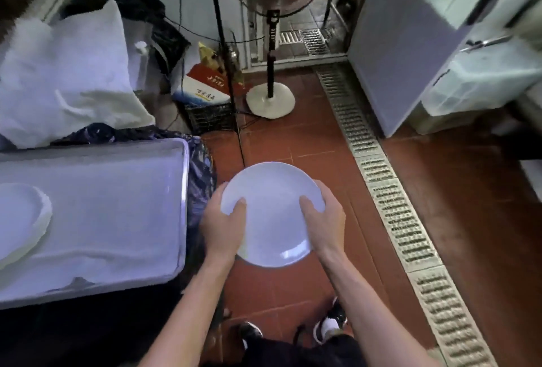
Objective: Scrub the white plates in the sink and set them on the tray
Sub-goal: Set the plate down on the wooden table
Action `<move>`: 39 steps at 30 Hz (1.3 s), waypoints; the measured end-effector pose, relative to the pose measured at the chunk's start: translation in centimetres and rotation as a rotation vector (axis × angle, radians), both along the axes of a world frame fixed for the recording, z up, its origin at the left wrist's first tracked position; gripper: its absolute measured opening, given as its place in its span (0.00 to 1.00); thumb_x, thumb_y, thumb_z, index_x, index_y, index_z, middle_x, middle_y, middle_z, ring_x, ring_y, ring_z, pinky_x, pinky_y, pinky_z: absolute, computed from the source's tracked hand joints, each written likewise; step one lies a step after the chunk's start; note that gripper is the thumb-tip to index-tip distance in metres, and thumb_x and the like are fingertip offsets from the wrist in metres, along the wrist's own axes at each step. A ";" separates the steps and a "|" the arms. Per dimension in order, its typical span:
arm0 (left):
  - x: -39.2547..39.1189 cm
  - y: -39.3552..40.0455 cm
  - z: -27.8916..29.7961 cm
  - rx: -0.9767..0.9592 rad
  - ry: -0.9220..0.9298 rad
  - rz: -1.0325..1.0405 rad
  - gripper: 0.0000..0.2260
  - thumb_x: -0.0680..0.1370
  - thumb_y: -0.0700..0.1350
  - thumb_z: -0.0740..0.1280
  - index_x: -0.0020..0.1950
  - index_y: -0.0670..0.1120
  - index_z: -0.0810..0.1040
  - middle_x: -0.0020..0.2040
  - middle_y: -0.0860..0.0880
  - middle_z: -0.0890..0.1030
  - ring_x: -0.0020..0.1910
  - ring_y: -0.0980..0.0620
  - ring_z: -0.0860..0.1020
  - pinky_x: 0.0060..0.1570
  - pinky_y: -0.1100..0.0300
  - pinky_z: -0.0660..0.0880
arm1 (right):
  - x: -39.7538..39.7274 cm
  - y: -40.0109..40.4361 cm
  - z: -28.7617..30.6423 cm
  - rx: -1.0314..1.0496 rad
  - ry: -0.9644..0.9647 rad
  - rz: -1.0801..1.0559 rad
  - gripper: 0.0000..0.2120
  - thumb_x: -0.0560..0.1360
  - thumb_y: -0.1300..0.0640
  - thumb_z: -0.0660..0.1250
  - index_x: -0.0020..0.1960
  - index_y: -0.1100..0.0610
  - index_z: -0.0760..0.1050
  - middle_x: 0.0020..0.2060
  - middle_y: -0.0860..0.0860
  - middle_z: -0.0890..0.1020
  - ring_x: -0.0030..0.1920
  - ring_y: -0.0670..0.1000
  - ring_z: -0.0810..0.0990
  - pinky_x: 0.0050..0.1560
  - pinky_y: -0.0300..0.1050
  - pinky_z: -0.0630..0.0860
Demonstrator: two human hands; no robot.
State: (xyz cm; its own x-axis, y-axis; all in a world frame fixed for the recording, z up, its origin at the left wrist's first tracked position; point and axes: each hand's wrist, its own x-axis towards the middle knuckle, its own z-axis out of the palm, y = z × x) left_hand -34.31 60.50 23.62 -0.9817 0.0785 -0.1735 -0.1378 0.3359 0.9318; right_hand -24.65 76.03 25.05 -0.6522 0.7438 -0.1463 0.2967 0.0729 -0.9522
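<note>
The white plate (271, 214) has a smooth, glossy glazed finish with a bright highlight near its lower rim. The tray (183, 178) is metal with a dull sheen and is lined with white cloth (111, 205), matt and lightly creased. The floor (308, 137) is red-brown tile, slightly glossy. The drain grating (401, 220) is ridged, pale metal. The fan base (270, 101) is smooth, matt white plastic.

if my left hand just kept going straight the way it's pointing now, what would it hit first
Probably nothing soon. The left hand, gripping the white plate, points up-frame over bare red floor tiles; the fan's base lies further along, though depth is unclear.
</note>
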 end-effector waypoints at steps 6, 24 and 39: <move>5.2 13.5 -0.3 -0.066 0.027 -0.289 0.20 0.76 0.47 0.69 0.66 0.64 0.77 0.63 0.61 0.80 0.62 0.56 0.77 0.61 0.53 0.74 | 8.7 10.6 -0.5 -0.096 0.029 -0.331 0.14 0.75 0.59 0.67 0.53 0.40 0.78 0.46 0.33 0.81 0.48 0.35 0.78 0.44 0.36 0.71; 26.7 51.2 2.8 -0.044 0.180 -0.861 0.22 0.75 0.51 0.68 0.69 0.57 0.76 0.62 0.57 0.80 0.60 0.53 0.77 0.56 0.58 0.70 | 34.7 40.0 2.1 -0.087 0.043 -0.834 0.12 0.73 0.57 0.63 0.53 0.43 0.77 0.44 0.42 0.82 0.47 0.49 0.79 0.43 0.48 0.76; 38.1 76.4 1.2 0.011 0.143 -1.228 0.23 0.77 0.48 0.70 0.73 0.51 0.74 0.65 0.51 0.80 0.59 0.51 0.76 0.57 0.57 0.73 | 46.1 58.3 1.1 0.033 -0.101 -1.214 0.19 0.75 0.55 0.63 0.65 0.50 0.76 0.53 0.51 0.83 0.54 0.56 0.79 0.54 0.56 0.79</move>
State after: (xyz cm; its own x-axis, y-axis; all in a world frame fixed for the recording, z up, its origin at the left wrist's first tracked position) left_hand 3.82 136.94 24.79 -0.2669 0.9616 -0.0643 0.3667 0.1631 0.9159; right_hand 21.50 134.38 26.10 0.4829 0.8667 -0.1254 0.2613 -0.2792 -0.9240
